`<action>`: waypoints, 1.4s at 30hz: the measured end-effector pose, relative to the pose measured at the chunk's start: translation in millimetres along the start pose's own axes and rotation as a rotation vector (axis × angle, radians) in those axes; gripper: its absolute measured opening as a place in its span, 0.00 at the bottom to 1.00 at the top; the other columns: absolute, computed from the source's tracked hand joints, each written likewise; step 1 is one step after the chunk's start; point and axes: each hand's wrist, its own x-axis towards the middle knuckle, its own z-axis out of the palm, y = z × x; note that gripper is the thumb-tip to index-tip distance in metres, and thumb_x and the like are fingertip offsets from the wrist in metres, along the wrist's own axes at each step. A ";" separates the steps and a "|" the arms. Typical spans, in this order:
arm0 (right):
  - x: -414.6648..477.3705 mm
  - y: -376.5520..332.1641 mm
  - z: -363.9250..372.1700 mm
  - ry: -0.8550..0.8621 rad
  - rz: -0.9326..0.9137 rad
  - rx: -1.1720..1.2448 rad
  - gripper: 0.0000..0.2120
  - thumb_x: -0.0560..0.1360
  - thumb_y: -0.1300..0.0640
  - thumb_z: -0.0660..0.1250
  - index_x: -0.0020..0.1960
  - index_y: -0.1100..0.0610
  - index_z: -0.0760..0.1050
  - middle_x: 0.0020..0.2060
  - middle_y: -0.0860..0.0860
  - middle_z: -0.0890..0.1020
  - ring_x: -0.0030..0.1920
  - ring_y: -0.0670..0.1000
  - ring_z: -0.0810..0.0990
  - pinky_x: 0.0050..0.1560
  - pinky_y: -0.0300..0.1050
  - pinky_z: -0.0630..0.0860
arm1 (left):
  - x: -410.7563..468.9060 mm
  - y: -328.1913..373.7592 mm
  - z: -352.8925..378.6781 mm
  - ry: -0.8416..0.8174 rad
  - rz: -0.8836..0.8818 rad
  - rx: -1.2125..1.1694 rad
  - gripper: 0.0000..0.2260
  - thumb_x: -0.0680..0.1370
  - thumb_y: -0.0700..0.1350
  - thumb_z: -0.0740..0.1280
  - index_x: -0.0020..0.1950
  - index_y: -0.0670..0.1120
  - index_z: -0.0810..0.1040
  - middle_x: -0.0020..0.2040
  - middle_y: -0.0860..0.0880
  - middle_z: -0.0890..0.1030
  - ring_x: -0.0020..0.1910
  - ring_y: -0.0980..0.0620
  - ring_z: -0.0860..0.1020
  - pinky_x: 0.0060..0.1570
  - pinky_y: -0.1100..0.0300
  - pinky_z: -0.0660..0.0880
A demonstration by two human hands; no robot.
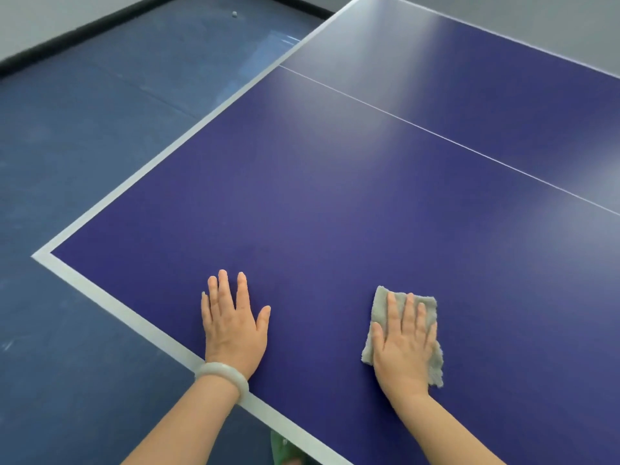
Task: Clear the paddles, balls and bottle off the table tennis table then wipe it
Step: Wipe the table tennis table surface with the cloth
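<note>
The blue table tennis table with white edge lines fills most of the view. My right hand lies flat, fingers straight, pressing a grey-beige cloth onto the tabletop near the front edge. My left hand rests flat on the bare tabletop to the left of it, fingers spread, with a pale bangle on the wrist. No paddles, balls or bottle are on the visible part of the table.
A small white ball lies on the blue floor at the far left, near a black skirting strip. The table's near left corner juts out over the floor. Something green shows under the front edge.
</note>
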 end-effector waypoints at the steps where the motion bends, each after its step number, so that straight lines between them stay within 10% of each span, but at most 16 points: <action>1: 9.5 -15.1 -0.3 -0.035 -0.054 0.012 0.28 0.82 0.42 0.41 0.79 0.46 0.38 0.79 0.51 0.39 0.79 0.54 0.36 0.76 0.56 0.33 | -10.9 -4.1 2.2 -0.018 -0.033 -0.002 0.34 0.81 0.60 0.54 0.80 0.46 0.46 0.80 0.40 0.45 0.79 0.42 0.42 0.77 0.47 0.40; 10: -20.2 -90.4 14.2 -0.122 -0.556 -0.016 0.29 0.82 0.41 0.47 0.79 0.41 0.38 0.78 0.51 0.34 0.77 0.54 0.31 0.76 0.58 0.32 | -21.4 -12.2 1.1 -0.147 -0.043 -0.004 0.35 0.82 0.58 0.52 0.77 0.49 0.31 0.75 0.46 0.27 0.76 0.47 0.29 0.75 0.49 0.32; 13: -73.0 -34.5 23.1 -0.113 -0.681 -0.046 0.29 0.80 0.43 0.51 0.80 0.45 0.51 0.80 0.53 0.50 0.80 0.56 0.44 0.75 0.59 0.46 | -20.1 -18.0 1.0 -0.176 -0.026 -0.036 0.36 0.82 0.59 0.54 0.78 0.49 0.33 0.77 0.45 0.29 0.76 0.47 0.29 0.73 0.50 0.30; 18: -98.5 90.5 -2.2 -0.029 -0.241 -0.029 0.30 0.82 0.40 0.36 0.77 0.51 0.60 0.74 0.59 0.66 0.77 0.56 0.55 0.73 0.60 0.52 | -17.4 -17.1 1.0 -0.229 -0.033 0.023 0.41 0.79 0.66 0.54 0.78 0.48 0.32 0.77 0.44 0.30 0.76 0.44 0.29 0.73 0.48 0.32; 22: -83.9 83.3 1.1 -0.039 0.305 -0.031 0.29 0.81 0.41 0.37 0.79 0.50 0.37 0.80 0.56 0.44 0.79 0.57 0.42 0.76 0.60 0.43 | -18.0 4.6 -6.0 -0.251 -0.032 0.044 0.44 0.77 0.68 0.56 0.79 0.46 0.36 0.78 0.42 0.33 0.77 0.41 0.33 0.75 0.46 0.36; 30: -131.8 83.5 17.3 -0.016 -0.327 -0.074 0.27 0.78 0.48 0.53 0.76 0.53 0.65 0.78 0.54 0.60 0.77 0.56 0.58 0.72 0.59 0.57 | -81.1 116.7 16.5 -0.358 0.489 0.150 0.38 0.80 0.64 0.54 0.79 0.49 0.35 0.78 0.44 0.32 0.77 0.43 0.32 0.75 0.47 0.35; 34: -169.6 195.2 7.9 0.130 -0.036 -0.002 0.27 0.83 0.44 0.38 0.80 0.50 0.50 0.79 0.50 0.53 0.79 0.51 0.48 0.73 0.58 0.52 | -107.4 143.4 32.3 -0.453 0.496 0.230 0.47 0.77 0.69 0.56 0.74 0.47 0.26 0.75 0.43 0.26 0.75 0.40 0.28 0.74 0.45 0.33; 38: -188.7 228.3 -6.3 0.193 0.632 0.198 0.41 0.78 0.35 0.32 0.74 0.60 0.65 0.70 0.67 0.69 0.72 0.69 0.66 0.68 0.72 0.60 | -110.6 154.1 36.0 -0.521 0.436 0.313 0.53 0.72 0.73 0.56 0.71 0.44 0.23 0.70 0.42 0.22 0.72 0.38 0.25 0.74 0.42 0.33; 42: -186.9 183.5 0.9 0.173 0.533 0.133 0.32 0.82 0.42 0.34 0.77 0.58 0.57 0.73 0.65 0.65 0.73 0.67 0.64 0.70 0.69 0.60 | -111.2 174.7 28.3 -0.528 0.394 0.395 0.53 0.73 0.71 0.61 0.77 0.40 0.32 0.77 0.37 0.32 0.76 0.35 0.34 0.76 0.43 0.41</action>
